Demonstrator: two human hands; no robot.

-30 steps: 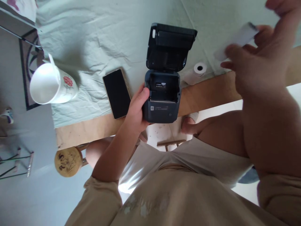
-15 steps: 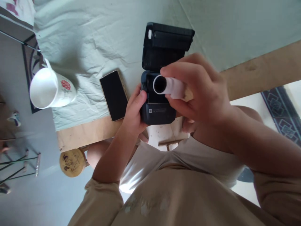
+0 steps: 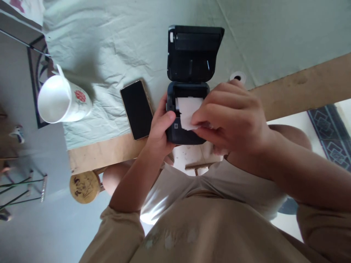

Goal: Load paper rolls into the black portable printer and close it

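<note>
The right arm (image 3: 298, 168) reached in from the near right of the printer (image 3: 185, 137), and the left arm (image 3: 131, 186) rose from its near left. The right hand (image 3: 233, 117) bent over the printer's right half, back of the hand upward, while the left hand (image 3: 159, 126) gripped its left side. The right thumb and forefinger pinched the loose end of the white paper (image 3: 189, 109), which lay across the printer's open compartment and over its front; the left thumb pressed on top, but the other left fingers were mostly hidden and their set could not be told. A grey floor (image 3: 49, 233) spread far to the printer's left, and a pale green cloth (image 3: 123, 40) stretched beyond it, with a wooden edge (image 3: 296, 86) running out on both sides. To its near left stood a round stool (image 3: 85, 187), farther left a white mug (image 3: 56, 98), just left a phone (image 3: 137, 109). Half a second earlier the right hand had held the paper as a roll above the printer, hollow end showing; now a strip ran from the compartment, and a second roll (image 3: 241, 76), previously unseen, showed to the printer's right. The printer's lid (image 3: 192, 54) stayed raised.
</note>
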